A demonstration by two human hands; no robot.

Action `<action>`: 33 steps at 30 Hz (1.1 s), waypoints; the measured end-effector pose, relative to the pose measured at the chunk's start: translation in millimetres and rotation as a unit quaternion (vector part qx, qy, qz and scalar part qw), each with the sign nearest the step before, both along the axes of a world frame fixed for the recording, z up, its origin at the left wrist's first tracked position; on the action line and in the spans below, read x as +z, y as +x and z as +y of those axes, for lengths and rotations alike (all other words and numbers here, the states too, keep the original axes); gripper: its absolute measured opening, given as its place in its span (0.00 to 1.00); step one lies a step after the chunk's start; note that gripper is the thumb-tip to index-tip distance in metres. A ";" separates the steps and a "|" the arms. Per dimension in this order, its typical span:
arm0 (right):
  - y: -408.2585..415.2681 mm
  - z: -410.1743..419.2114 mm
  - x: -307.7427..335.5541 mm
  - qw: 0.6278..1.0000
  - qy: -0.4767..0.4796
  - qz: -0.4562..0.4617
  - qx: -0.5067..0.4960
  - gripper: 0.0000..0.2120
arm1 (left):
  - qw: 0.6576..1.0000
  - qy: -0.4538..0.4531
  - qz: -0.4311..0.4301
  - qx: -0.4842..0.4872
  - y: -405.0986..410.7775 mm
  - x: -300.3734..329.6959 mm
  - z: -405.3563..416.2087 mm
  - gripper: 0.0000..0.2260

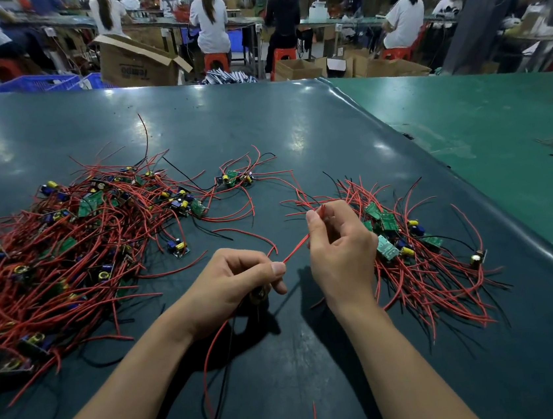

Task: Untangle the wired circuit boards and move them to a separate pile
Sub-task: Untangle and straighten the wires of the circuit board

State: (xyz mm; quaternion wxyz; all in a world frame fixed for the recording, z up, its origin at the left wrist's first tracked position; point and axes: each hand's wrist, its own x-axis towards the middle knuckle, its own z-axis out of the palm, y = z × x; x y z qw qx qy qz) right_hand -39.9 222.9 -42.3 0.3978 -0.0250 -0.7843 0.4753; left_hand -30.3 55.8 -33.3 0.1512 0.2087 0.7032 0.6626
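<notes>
A big tangled pile of small green circuit boards with red and black wires (65, 247) covers the left of the dark table. A smaller, tidier pile of boards (414, 248) lies on the right. My left hand (238, 282) grips one board, mostly hidden in the palm, with its red and black wires hanging down toward me. A red wire (295, 250) stretches from my left thumb up to my right hand (338, 247), which pinches it between thumb and forefinger just left of the right pile.
Two loose boards (233, 178) lie between the piles at the back, and another one (177, 246) near the left pile. A green table (499, 122) adjoins on the right with a few wired parts. Seated workers, cartons and blue crates fill the background.
</notes>
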 end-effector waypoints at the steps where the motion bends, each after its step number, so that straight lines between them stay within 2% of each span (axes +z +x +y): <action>1: 0.0 0.7 0.8 1.000 -0.005 0.000 0.009 0.07 | 1.000 -0.001 0.000 0.000 0.5 0.7 -0.1 0.16; 2: 0.6 1.1 2.2 0.999 -0.028 -0.012 0.028 0.04 | 1.000 -0.002 0.000 0.000 0.9 1.3 -0.2 0.16; 4: 2.2 0.3 5.3 0.988 -0.125 -0.057 0.072 0.08 | 1.000 -0.002 -0.003 0.006 1.6 1.5 -0.5 0.14; 7: 3.6 1.6 7.9 0.946 -0.273 -0.112 0.132 0.07 | 1.000 -0.002 -0.010 0.011 2.6 1.5 0.3 0.13; 9: 3.4 2.8 10.9 0.918 -0.335 -0.135 0.162 0.07 | 1.000 -0.001 -0.010 0.011 3.0 1.8 0.8 0.13; 11: 3.5 2.7 11.3 0.921 -0.330 -0.118 0.168 0.10 | 1.000 -0.002 -0.009 0.009 2.7 1.2 -0.1 0.13; 14: 5.0 1.3 9.5 0.959 -0.232 -0.081 0.140 0.13 | 1.000 0.005 -0.013 0.009 2.7 -0.6 -1.8 0.16; 16: 4.7 1.5 9.4 0.951 -0.257 -0.085 0.147 0.11 | 0.999 0.023 -0.022 0.024 1.7 -1.9 -1.8 0.17; 17: 4.2 2.7 9.9 0.935 -0.295 -0.098 0.171 0.10 | 0.998 0.040 -0.032 0.037 0.5 -2.7 -1.3 0.16; 19: 3.5 4.7 12.0 0.891 -0.355 -0.155 0.237 0.23 | 0.993 0.087 -0.056 0.064 -2.7 -4.1 0.8 0.14; 20: 4.7 4.2 13.3 0.870 -0.358 -0.197 0.275 0.29 | 0.989 0.108 -0.065 0.075 -4.1 -5.2 1.8 0.13; 21: 6.6 2.6 13.6 0.852 -0.345 -0.236 0.316 0.31 | 0.986 0.125 -0.072 0.080 -5.2 -6.3 2.2 0.13; 24: 14.9 -2.4 11.9 0.788 -0.282 -0.312 0.449 0.22 | 0.981 0.168 -0.092 0.033 -5.4 -6.8 -0.6 0.13; 26: 18.4 -1.2 11.3 0.767 -0.241 -0.309 0.508 0.15 | 0.985 0.149 -0.087 0.001 -4.6 -5.8 -2.0 0.14; 27: 18.4 -0.6 11.6 0.775 -0.224 -0.299 0.510 0.14 | 0.988 0.128 -0.080 0.004 -4.1 -5.1 -1.5 0.15; 30: 16.0 -3.7 14.3 0.847 -0.209 -0.252 0.420 0.11 | 0.991 0.101 -0.086 0.029 -5.6 -4.2 1.6 0.18; 33: 10.6 -2.2 12.3 0.893 -0.249 -0.198 0.317 0.08 | 0.986 0.119 -0.114 0.021 -8.2 -4.1 1.2 0.12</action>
